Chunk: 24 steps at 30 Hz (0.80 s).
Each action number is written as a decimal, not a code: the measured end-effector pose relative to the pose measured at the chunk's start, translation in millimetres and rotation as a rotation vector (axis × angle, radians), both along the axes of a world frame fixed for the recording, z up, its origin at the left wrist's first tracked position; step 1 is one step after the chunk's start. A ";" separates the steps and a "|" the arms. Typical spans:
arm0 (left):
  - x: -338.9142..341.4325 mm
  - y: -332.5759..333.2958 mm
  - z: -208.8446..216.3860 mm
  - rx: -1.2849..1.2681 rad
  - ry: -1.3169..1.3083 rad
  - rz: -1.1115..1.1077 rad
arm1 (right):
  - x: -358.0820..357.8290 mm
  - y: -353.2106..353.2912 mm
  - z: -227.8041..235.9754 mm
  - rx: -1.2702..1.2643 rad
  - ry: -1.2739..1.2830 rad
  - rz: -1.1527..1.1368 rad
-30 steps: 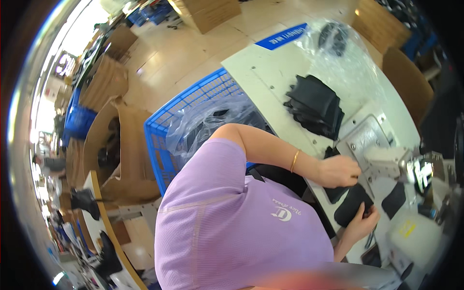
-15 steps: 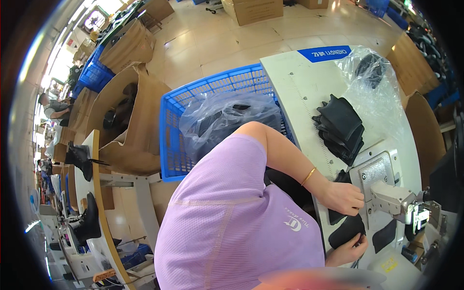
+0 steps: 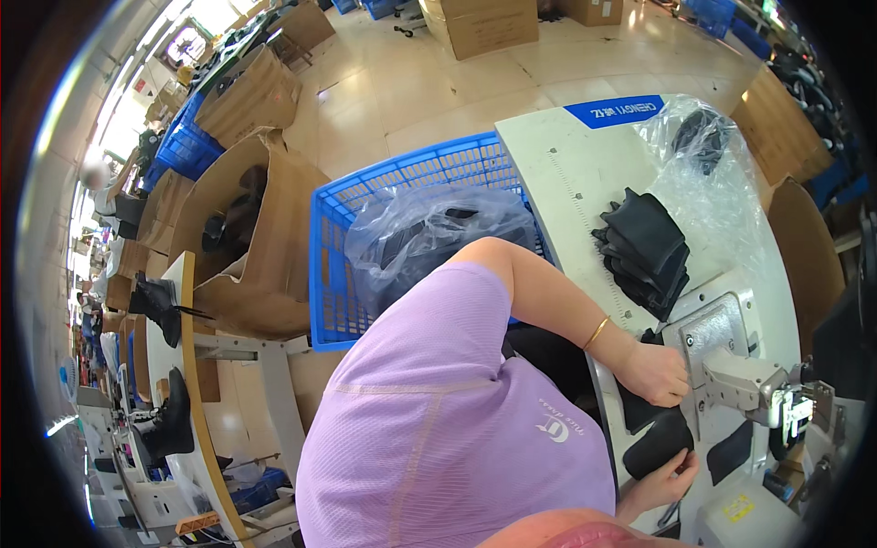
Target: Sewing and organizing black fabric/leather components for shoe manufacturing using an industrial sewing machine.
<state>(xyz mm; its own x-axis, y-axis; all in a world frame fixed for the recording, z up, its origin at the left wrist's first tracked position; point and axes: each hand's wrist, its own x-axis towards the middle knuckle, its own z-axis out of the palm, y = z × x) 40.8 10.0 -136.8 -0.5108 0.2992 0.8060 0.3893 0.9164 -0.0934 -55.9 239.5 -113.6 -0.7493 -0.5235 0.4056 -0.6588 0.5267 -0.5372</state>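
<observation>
My left hand [image 3: 654,373], at the end of the arm with a gold bangle, is closed over the machine table. Its curled fingers hide whatever they grip. Beneath it lies a dark flat piece [image 3: 634,408]. A rounded black piece of soft material [image 3: 660,445] sits just below, its edge pinched between the thumb and fingers of my right hand [image 3: 663,482]. The sewing machine's metal arm [image 3: 744,376] stands just right of both hands, its lamp lit. Another small black piece [image 3: 729,451] lies to the right of the pinched one.
A stack of black pieces [image 3: 645,256] lies on the white table [image 3: 548,196], with clear plastic wrap [image 3: 699,169] farther off. Beside the table stands a blue crate [image 3: 331,274] holding a plastic bag [image 3: 438,228]. An open carton [image 3: 279,237] and a bench with black boots [image 3: 167,416] are at left.
The whole view has shifted slightly. The pinched black piece is turned a little, its right end now higher. Both hands stay close to the same places.
</observation>
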 end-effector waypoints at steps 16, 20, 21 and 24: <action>-0.6 -6.4 27.1 0.186 -0.312 -0.212 | 6.6 -0.9 4.6 -0.081 0.092 0.030; 6.4 -5.1 66.8 0.669 -0.672 -0.166 | 5.1 4.1 24.7 -0.097 0.041 0.067; 11.5 -4.9 82.0 0.844 -0.486 -0.291 | 4.9 7.7 35.0 -0.068 0.012 0.045; 21.6 -21.7 130.4 0.857 -0.512 -0.312 | 6.0 11.0 66.9 -0.275 0.146 -0.011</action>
